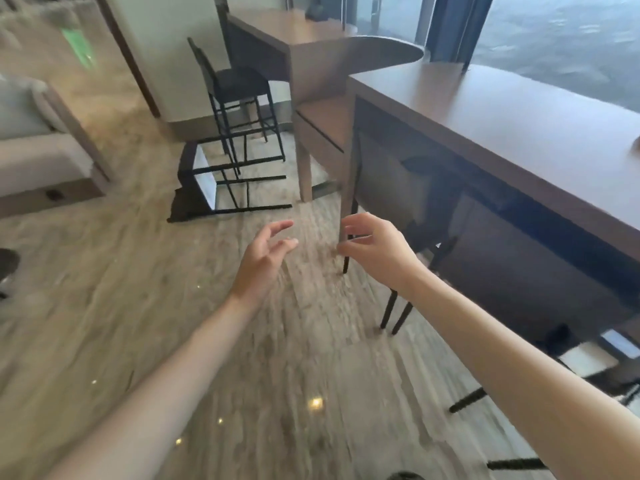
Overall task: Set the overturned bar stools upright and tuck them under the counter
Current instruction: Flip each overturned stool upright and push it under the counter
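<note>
I see both hands out in front of me over the wood floor (145,306), and neither holds anything. My left hand (265,258) has its fingers spread and loosely bent, palm turned inward. My right hand (372,249) sits just beside it, fingers curled loosely with the tips near the thumb, empty as far as I can make out; it hangs in front of the near leg of the bench (502,133).

One overturned stool (214,183) lies on its side on the floor ahead and to the left, its seat toward the left and its thin black legs pointing right, just short of the smaller bench (301,32) beyond it. An upright stool (239,84) stands right behind the fallen one, close against that far bench. Under the near bench, on my right, a tucked stool (408,202) stands in shadow, its dark legs reaching the floor below my right wrist. More black legs (467,400) show low on the right, blurred, and I cannot tell how that stool lies.

A pale sofa (38,150) fills the left edge.
</note>
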A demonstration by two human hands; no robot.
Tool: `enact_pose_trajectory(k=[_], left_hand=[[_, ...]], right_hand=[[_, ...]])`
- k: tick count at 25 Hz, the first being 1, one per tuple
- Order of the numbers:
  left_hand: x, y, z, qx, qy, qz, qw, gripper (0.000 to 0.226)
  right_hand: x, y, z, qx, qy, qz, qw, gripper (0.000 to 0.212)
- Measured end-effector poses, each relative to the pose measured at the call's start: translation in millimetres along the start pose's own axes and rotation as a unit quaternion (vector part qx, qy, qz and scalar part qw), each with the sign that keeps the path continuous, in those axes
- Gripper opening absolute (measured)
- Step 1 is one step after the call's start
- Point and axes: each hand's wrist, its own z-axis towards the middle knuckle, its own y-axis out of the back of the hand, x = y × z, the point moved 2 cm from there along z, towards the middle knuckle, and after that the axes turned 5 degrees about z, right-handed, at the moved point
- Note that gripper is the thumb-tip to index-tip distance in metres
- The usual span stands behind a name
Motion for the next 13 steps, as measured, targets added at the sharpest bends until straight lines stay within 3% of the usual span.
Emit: enact_pose_trajectory(k=[6,13], left_hand=[[45,86,28,-0.091,0.05,-0.078,0.992,0.033],[88,161,122,-0.164,0.087,-0.138,0.973,0.04]], right_hand=[[22,-82,54,0.058,0.013,0.06,0.996,0.038],[43,-160,187,0.098,0.02,0.085,0.991,0.038]])
